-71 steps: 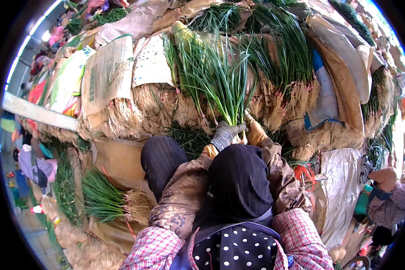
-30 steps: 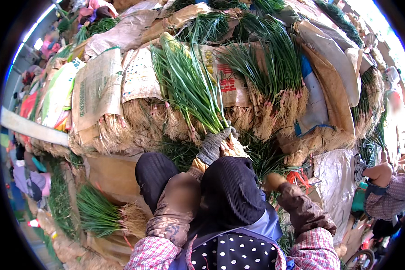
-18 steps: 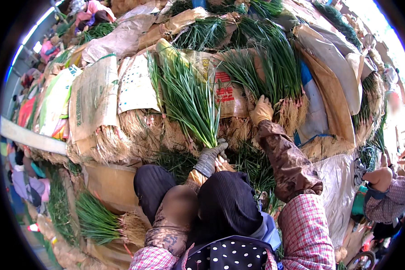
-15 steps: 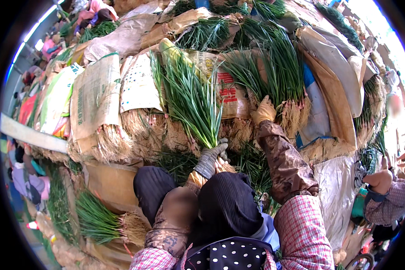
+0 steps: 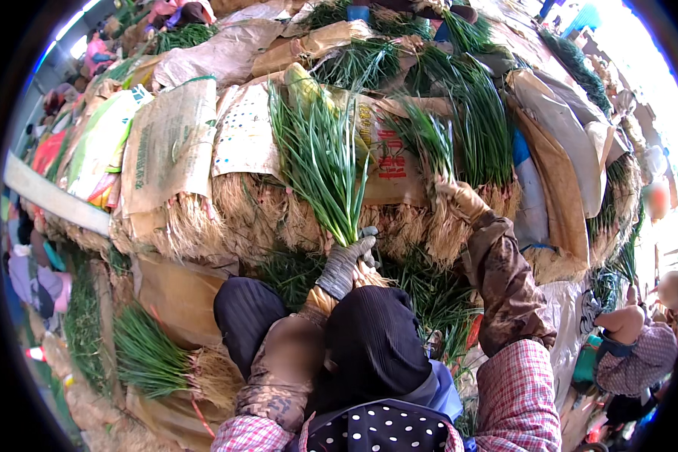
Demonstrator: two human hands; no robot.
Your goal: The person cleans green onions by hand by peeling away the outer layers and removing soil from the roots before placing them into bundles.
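Observation:
My left hand (image 5: 346,265), in a grey glove, is closed round the lower stalks of a bunch of green onions (image 5: 325,169). Its long leaves fan away from me, and pale roots poke out beneath the fingers by my knee. At the right, my right hand (image 5: 463,200), in a tan glove, is closed on the root end of a smaller bunch of green onions (image 5: 431,139). Straw-coloured roots hang below that hand. Just beyond it lies a thick pile of green onions (image 5: 482,124), roots toward me.
Sacks (image 5: 169,143) cover the long heap in front of me, with roots along its near edge. A tied-looking bundle of green onions (image 5: 154,354) lies at the lower left. Loose green leaves (image 5: 418,282) are by my knees. A person (image 5: 640,346) sits at the right.
My right hand has moved slightly right and toward me, drawing the smaller bunch apart from the pile. The left hand keeps its hold in nearly the same place.

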